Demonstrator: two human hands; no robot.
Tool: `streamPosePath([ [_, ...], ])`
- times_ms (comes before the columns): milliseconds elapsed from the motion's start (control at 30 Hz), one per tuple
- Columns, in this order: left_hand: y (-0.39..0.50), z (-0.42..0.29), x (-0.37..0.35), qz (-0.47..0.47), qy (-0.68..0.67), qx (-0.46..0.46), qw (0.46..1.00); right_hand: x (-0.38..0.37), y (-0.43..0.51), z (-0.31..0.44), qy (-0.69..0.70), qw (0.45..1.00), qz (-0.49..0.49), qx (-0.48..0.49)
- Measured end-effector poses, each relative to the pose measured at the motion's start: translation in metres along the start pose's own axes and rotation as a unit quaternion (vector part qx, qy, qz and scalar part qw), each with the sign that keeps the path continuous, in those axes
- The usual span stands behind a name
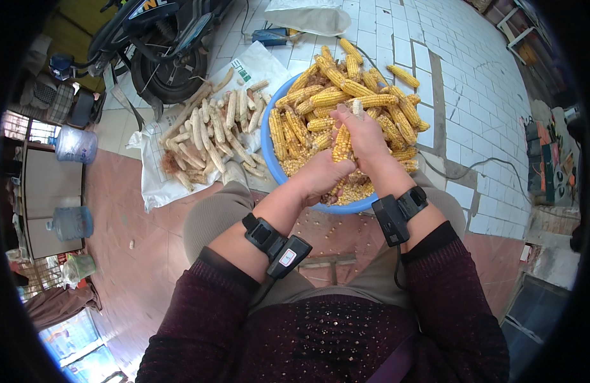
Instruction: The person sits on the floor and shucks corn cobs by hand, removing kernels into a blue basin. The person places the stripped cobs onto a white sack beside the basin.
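Note:
My left hand (321, 176) grips an ear of dried yellow corn (341, 143), held tilted over a blue plastic basin (272, 160). Above it, my right hand (366, 134) is closed around a pale bare corncob (357, 108), whose end shows past the thumb. Cob and ear are close together, but the fingers hide whether they touch. Whole yellow ears (328, 98) are heaped across the far part of the basin. Loose kernels (297, 167) lie at its near side, partly under my hands.
Stripped cobs (218, 127) are piled on a white woven sack (153, 186) to the left. A motorbike wheel (169, 72) stands beyond them. One ear (403, 75) lies on the tiles past the basin. A black cable (486, 162) crosses the floor at right. Scattered kernels (328, 234) lie between my legs.

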State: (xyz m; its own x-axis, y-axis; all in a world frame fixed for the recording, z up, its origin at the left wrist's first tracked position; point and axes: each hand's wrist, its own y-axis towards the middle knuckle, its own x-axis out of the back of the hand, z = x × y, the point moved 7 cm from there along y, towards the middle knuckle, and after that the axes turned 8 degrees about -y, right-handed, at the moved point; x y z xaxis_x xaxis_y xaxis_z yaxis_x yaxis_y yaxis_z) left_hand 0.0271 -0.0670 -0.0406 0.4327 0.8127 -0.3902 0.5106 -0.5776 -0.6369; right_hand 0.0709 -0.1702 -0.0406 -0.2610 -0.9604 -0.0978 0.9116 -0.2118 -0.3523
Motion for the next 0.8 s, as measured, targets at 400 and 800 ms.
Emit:
streamPosePath([
  [400,0.005,0.006,0.002,-0.012,0.129,-0.031,0.991,0.009,0.012,-0.024,0.026,0.998,-0.028,-0.059],
  [800,0.003,-0.005,0.006,-0.01,0.015,-0.023,1.0,0.003,0.014,-0.018,0.211,0.969,0.054,-0.113],
])
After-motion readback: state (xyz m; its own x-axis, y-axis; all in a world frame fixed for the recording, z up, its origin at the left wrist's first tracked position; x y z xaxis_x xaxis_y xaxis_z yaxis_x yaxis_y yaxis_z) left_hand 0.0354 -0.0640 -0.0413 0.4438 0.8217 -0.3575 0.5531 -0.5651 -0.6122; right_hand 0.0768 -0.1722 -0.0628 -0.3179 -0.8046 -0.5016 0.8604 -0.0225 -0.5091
